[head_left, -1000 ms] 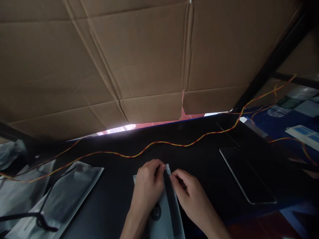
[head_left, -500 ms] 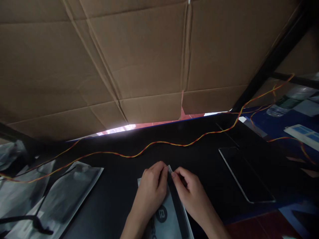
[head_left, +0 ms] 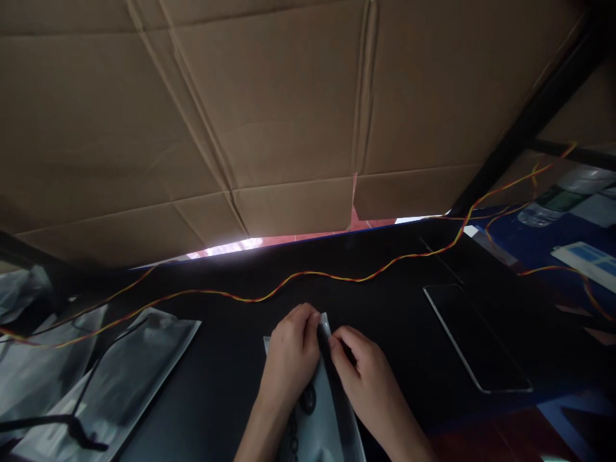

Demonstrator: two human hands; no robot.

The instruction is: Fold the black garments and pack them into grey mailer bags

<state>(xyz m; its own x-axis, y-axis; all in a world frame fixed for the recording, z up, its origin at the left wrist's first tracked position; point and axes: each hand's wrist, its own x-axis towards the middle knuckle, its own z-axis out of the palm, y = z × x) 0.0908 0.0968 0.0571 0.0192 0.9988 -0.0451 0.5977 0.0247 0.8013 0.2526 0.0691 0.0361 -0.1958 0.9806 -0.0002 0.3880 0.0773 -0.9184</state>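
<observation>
A frosted plastic bag (head_left: pixel 323 417) with a dark round logo and dark lettering lies at the bottom centre, its upper edge between my two hands. My left hand (head_left: pixel 294 350) grips the bag near its top, fingers curled and thumb pressed in. On the other side, my right hand (head_left: pixel 359 362) pinches the bag's right edge between thumb and forefinger, slightly lower than the left fingertips. Part of the bag is covered by my left hand and forearm. A dark strip runs down the bag along its right side.
Several frosted bags (head_left: pixel 144 359) lie at the left, with a black cord (head_left: pixel 43 422) over them. A red-yellow twisted wire (head_left: pixel 332 276) crosses the black tabletop (head_left: pixel 231 359). A phone (head_left: pixel 474 337) rests at the right. Beyond stand a bottle (head_left: pixel 553 200) and a cardboard sheet (head_left: pixel 289 96).
The bag's top edge and my left hand have shifted slightly up and left. My right fingers now sit a little lower along the edge, and the logo is turned more sideways.
</observation>
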